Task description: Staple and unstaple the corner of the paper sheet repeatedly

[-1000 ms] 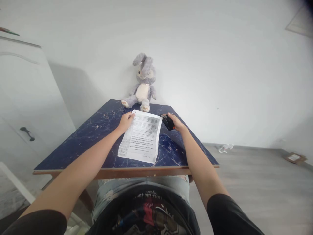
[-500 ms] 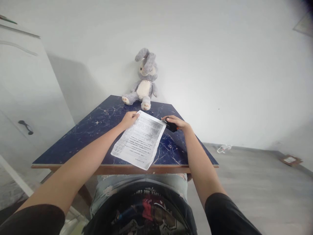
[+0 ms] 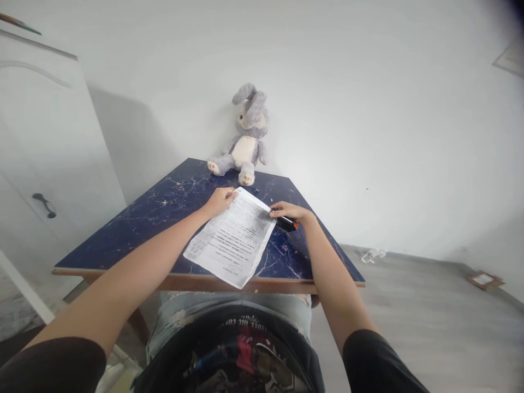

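Observation:
Printed sheets of paper (image 3: pixel 233 234), slightly crumpled at the edges, slant across the table with their lower corner over its front edge. My left hand (image 3: pixel 221 201) pinches their top left corner between thumb and fingers. At the top right corner my right hand (image 3: pixel 290 210) is closed over a black stapler (image 3: pixel 287 223) with an orange end. Its fingertips rest on the paper's corner. The stapler's front is hidden under the fingers, so I cannot tell whether its jaws are around the paper.
A grey plush rabbit (image 3: pixel 248 142) sits at the back of the blue marbled table (image 3: pixel 147 229), against the wall. To the left stands a white cabinet (image 3: pixel 53 147). On the floor at right lie a clear plastic item (image 3: pixel 373 255) and a brown box (image 3: pixel 485 280).
My right hand has turned and its fingers have shifted onto the paper's corner, covering the stapler's metal front. The stapler has tilted. My left hand keeps its grip, and the view has shifted slightly.

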Demonstrator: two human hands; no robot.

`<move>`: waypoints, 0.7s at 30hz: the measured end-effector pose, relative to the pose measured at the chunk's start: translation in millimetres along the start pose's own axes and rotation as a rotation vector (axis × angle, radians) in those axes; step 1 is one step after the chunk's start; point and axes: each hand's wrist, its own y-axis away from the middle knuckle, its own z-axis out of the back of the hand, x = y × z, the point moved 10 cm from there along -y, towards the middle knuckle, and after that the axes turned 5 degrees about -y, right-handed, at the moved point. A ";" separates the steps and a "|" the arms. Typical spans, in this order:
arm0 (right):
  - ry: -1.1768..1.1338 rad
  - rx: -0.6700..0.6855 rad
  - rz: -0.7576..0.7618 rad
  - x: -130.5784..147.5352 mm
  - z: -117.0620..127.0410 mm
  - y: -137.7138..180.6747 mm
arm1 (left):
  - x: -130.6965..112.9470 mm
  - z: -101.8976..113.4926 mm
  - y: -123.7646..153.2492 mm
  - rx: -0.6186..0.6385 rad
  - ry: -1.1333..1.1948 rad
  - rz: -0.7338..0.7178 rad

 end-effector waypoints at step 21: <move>-0.358 -0.161 -0.126 -24.6 16.1 -3.6 | 24.2 -2.2 -1.9 0.018 -0.059 0.053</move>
